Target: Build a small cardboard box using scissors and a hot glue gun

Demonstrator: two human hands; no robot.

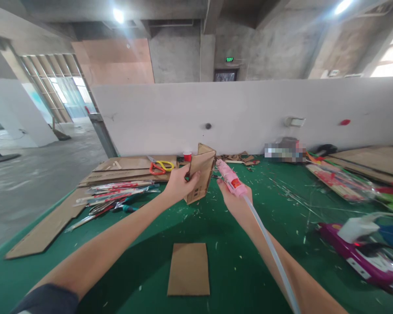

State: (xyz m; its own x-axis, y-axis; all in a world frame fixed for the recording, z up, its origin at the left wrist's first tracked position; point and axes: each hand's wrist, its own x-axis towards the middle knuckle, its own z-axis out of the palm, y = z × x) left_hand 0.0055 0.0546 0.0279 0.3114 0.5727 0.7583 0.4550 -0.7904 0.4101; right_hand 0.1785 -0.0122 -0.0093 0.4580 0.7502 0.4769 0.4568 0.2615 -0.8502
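Note:
My left hand (182, 183) grips a folded or joined cardboard piece (201, 168) by its left side, holding it tilted above the green table. In my right hand (237, 198) is a pink hot glue gun (231, 178), its nozzle pointing up and left, close to the cardboard's right edge. A long translucent glue stick (270, 250) sticks out of the gun's back and runs down past my right forearm. Below my hands a flat square of cardboard (188, 269) lies on the green table (144, 270).
Scissors (161, 167) with orange and yellow handles lie on cardboard sheets (118, 168) at left, near wrapped sticks (114, 194) and teal-handled pliers (126, 207). A red cup (187, 156) stands behind. At right is a purple power strip (360, 257). A white partition (242, 113) bounds the back.

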